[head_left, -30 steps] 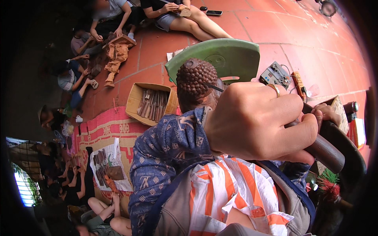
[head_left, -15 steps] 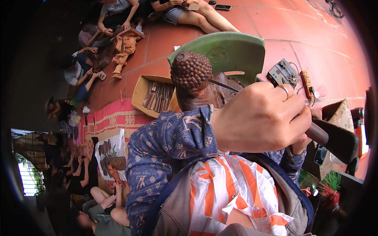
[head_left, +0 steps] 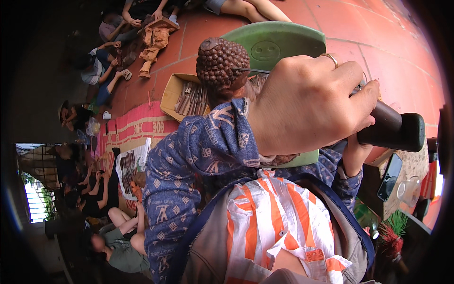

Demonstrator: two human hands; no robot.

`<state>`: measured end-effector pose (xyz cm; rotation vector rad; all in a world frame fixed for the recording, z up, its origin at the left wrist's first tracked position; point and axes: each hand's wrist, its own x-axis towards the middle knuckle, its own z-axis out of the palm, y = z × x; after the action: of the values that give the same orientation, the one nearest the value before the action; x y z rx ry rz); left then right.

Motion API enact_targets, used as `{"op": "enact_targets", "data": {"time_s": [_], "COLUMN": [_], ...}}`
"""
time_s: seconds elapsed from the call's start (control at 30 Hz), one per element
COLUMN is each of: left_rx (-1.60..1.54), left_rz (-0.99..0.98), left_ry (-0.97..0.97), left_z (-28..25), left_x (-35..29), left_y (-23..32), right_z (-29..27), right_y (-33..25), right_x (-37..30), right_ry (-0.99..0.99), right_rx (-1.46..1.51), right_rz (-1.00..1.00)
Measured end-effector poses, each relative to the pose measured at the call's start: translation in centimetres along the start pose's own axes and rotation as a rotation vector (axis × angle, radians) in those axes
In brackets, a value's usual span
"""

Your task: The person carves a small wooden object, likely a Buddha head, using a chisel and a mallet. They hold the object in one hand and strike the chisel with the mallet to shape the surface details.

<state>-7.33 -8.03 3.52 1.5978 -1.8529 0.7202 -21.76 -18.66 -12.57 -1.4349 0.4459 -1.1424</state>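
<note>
A dark wooden figure's head (head_left: 220, 59), covered in carved knobby curls, stands in front of a green plastic chair back (head_left: 295, 45). My left hand (head_left: 307, 102), a ring on one finger, is closed round a chisel. The thin metal blade (head_left: 253, 71) points left, its tip at the side of the curls. At the right, a dark wooden mallet (head_left: 411, 132) lies close against the chisel's brown handle end (head_left: 384, 113). Partly hidden below, my right hand (head_left: 357, 156) is closed on the mallet. Most of the figure's body is behind my left hand and sleeve.
A cardboard box (head_left: 170, 97) of carving tools stands left of the figure. More tools lie on white cloth (head_left: 146, 149) over a red patterned mat (head_left: 153, 120). At the right are a phone (head_left: 390, 176) and a clear cup (head_left: 409, 190). Several people sit at the left and far side.
The view has shifted, and the figure's head appears higher and further left. The chisel tip now overlaps the curls more. The mallet has come up closer to the chisel handle.
</note>
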Motion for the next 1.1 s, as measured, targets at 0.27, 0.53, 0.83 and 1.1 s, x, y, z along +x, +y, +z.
{"op": "enact_targets", "data": {"time_s": [0.27, 0.53, 0.83, 1.1], "left_rx": [-0.014, -0.035, -0.038, -0.030], "left_rz": [-0.025, -0.016, -0.038, -0.026], "left_ry": [0.040, 0.041, 0.094, 0.075], "left_z": [0.3, -0.1, 0.2, -0.1], "left_x": [-0.1, 0.0, 0.1, -0.2], "left_y": [-0.1, -0.2, -0.7, -0.6], "right_z": [0.2, -0.1, 1.3, 1.1], "right_y": [0.1, 0.3, -1.3, -0.5], "right_x": [0.0, -0.5, 0.4, -0.2], "right_ry": [-0.001, 0.054, -0.065, -0.033], "right_rx": [0.001, 0.076, 0.167, 0.183], "right_rz": [-0.047, 0.038, 0.180, 0.221]}}
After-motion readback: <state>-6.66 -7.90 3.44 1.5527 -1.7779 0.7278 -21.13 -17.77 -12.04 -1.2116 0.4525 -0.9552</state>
